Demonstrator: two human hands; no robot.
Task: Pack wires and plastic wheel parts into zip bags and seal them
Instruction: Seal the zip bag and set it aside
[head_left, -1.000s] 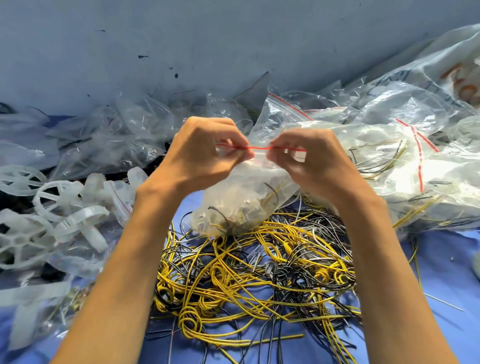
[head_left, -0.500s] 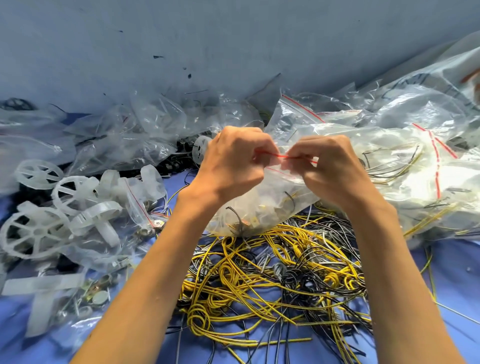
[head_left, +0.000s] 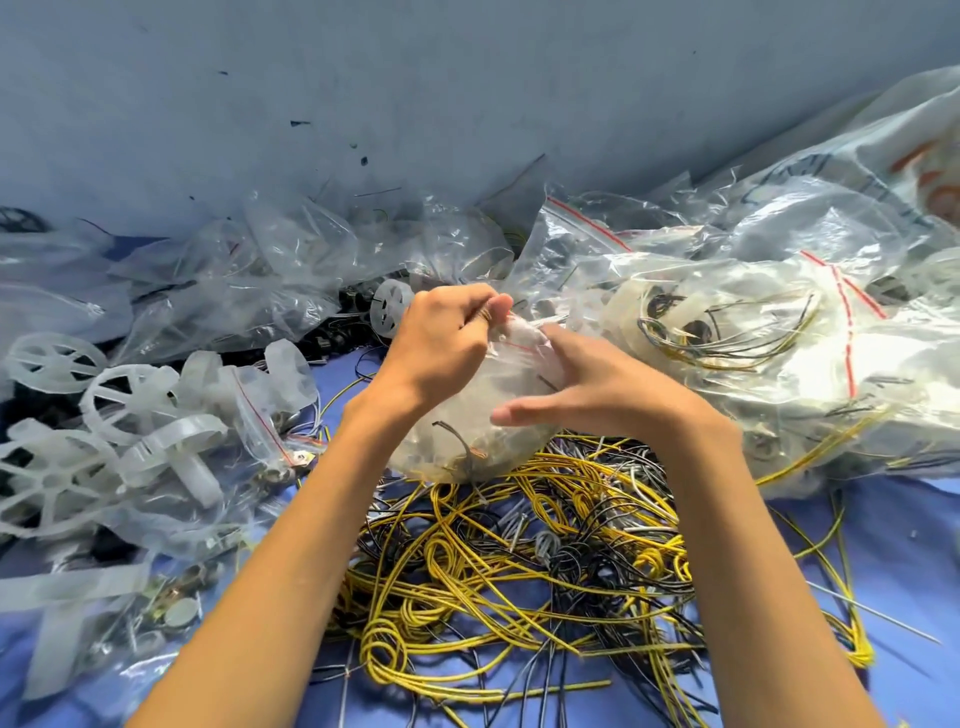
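- Wires (head_left: 519, 561): yellow and black, lying in a loose tangle on the blue bench (head_left: 909, 639), nearest the viewer, between the two forearms.
- Zip bag (head_left: 457, 431): clear, partly filled, with dark wire visible inside. Its bottom rests on the far edge of the wire tangle.
- Left grip (head_left: 441, 343): fingers curled, pinching the bunched top of the zip bag.
- Right grip (head_left: 592, 384): released. Fingers are straight and lie against the bag's right side, thumb spread.
- Plastic wheel parts (head_left: 124, 400): white, spoked, heaped at the left, some under clear film.
- Filled bags (head_left: 753, 332): red seal strips, piled at the right, just beside the right grip.
- Crumpled clear bags (head_left: 311, 270): farther back, against the grey-blue wall (head_left: 363, 78).
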